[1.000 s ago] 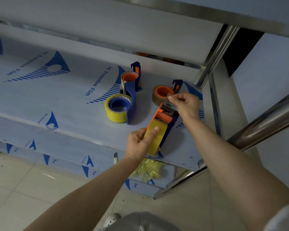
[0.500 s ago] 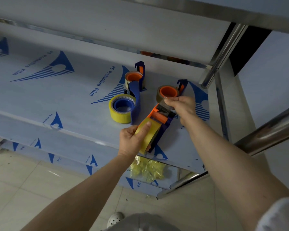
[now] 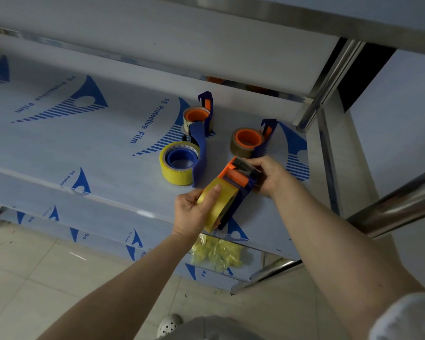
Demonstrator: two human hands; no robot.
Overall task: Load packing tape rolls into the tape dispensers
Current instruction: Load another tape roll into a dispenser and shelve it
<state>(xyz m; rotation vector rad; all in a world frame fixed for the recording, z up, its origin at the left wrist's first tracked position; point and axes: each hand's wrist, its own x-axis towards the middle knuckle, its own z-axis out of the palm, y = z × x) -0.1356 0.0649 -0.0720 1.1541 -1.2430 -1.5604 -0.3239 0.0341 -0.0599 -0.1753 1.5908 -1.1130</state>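
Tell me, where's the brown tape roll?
Head view, right of centre: the brown tape roll sits on the shelf beyond the right hand, right of the blue-cored yellow roll.

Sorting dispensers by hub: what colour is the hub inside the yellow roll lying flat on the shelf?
Blue; the hub shows best in the head view.

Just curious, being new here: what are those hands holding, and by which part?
One tape dispenser: the left hand grips its yellow roll, the right hand pinches the cutter end.
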